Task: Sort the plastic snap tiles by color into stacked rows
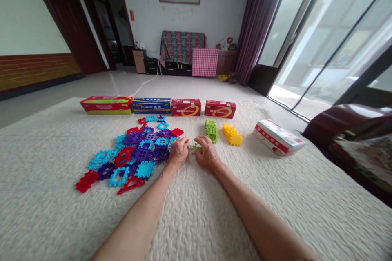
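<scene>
Risk of nudging the green stack (211,131) out of line from having the right hand (208,154) so close, or of dragging loose pieces (142,153) along with the left hand (179,151), just beside them. Green piece (197,146) between both hands, well in from the surface's (190,216) far edge — seemingly pinched in the right fingertips. Left fingers curled — cannot tell whether gripping anything.

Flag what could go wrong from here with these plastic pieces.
1. Left hand sits right beside the loose pile of red, cyan and purple plastic pieces; it might nudge some.
2. Right hand is close to the group of green notched plastic pieces and could knock it.
3. The single green notched plastic piece at that hand might slip; the grip is partly hidden.
</scene>
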Tool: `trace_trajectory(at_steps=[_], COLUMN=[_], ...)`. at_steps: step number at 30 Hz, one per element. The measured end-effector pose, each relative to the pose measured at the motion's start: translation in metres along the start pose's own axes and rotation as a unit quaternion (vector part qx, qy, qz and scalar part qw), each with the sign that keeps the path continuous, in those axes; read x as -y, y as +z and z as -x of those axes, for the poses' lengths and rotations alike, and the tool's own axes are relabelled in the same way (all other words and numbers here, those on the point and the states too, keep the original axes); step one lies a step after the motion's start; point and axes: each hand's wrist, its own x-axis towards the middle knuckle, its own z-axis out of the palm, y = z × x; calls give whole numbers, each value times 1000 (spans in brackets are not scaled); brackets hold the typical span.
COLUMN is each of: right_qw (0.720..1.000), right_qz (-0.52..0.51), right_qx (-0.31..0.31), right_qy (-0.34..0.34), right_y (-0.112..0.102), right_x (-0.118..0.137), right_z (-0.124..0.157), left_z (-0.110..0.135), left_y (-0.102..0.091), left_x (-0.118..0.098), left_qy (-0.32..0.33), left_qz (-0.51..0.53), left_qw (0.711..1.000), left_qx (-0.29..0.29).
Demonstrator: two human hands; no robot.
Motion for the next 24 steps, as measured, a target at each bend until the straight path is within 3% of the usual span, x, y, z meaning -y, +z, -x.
trace_trajectory(at_steps=[6, 10, 14, 18, 24], right_qw=[989, 982, 983, 989, 994], right_qz=[96, 122, 123, 114, 108], right_qx=[-99, -125, -129, -98, 31], right_qy=[50, 77, 50, 14, 7], right_y=[-16, -22, -21, -24, -24], right_x=[-28, -41, -40, -25, -9], right_z=[-1, 0, 0, 1, 6], left_z=[0, -1, -1, 1, 7], left_y=[5, 7, 7, 3, -3], left_x=[4, 4, 3, -3, -14], left_qy=[-15, -16, -17, 1, 20], left_qz=[17, 14, -1, -25, -47], left_qw=[1000, 1000, 1000, 1000, 999], left_qx=[11, 9, 9, 13, 5])
